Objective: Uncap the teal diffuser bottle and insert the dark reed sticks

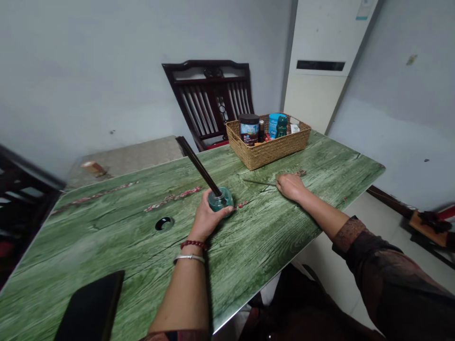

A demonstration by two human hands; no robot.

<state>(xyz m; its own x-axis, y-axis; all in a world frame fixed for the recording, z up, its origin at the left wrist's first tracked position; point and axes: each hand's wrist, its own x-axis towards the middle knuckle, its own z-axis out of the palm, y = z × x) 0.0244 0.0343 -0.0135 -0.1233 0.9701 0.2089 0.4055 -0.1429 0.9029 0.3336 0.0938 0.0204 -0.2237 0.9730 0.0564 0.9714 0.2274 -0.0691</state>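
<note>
Green wood-grain table, near edge passing under right forearm; wicker basket near far edge, tabletop stretching between it and left hand, which wraps around teal glass bottle, dark sticks leaning from neck; right hand clasping thin stick by one end; dark chair, pale wall beyond.

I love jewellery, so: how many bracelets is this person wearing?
2, both near the left hand: a red beaded bracelet at the wrist, and a silver-coloured bangle slightly farther up the arm. The sleeves may hide more.
</note>
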